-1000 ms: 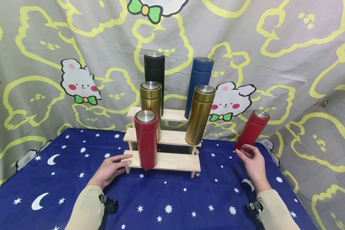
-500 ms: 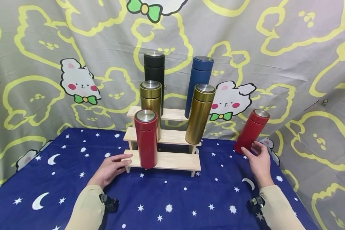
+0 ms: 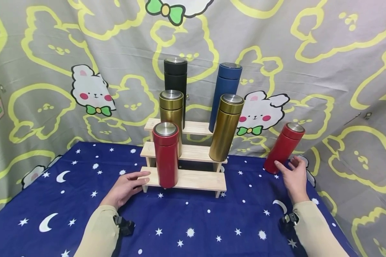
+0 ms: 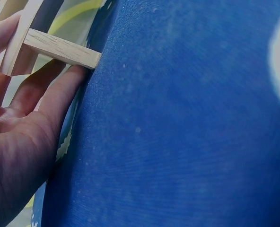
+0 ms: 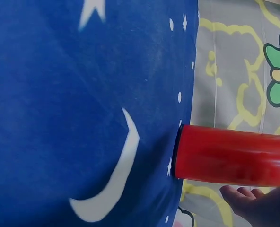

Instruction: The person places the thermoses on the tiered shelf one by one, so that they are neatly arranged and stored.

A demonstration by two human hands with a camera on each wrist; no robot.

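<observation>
My left hand (image 3: pixel 124 189) grips the left end of the lowest step of a three-tier wooden display stand (image 3: pixel 199 179). In the left wrist view, fingers (image 4: pixel 59 97) lie beside the stand's leg (image 4: pixel 62 48), with another over the board's edge. At the right, a red thermos bottle (image 3: pixel 283 149) stands upright on the cloth, its lid silver-topped. My right hand (image 3: pixel 295 180) is beside this bottle's lower right side, thumb in front and fingers loosely bent. The right wrist view has the fingertips (image 5: pixel 241 193) just off the side of the red bottle (image 5: pixel 230 156).
Another red thermos (image 3: pixel 166 157) stands on the lowest step. Two gold thermoses (image 3: pixel 226 132) occupy the middle step; a black one (image 3: pixel 175 80) and a blue one (image 3: pixel 226 89) are on top. A patterned curtain (image 3: pixel 125 43) hangs behind the star-printed blue cloth (image 3: pixel 167 228).
My right hand has moved right, from the front of the red thermos at the right to its right side. The left hand stays on the stand. The head view has shifted slightly.
</observation>
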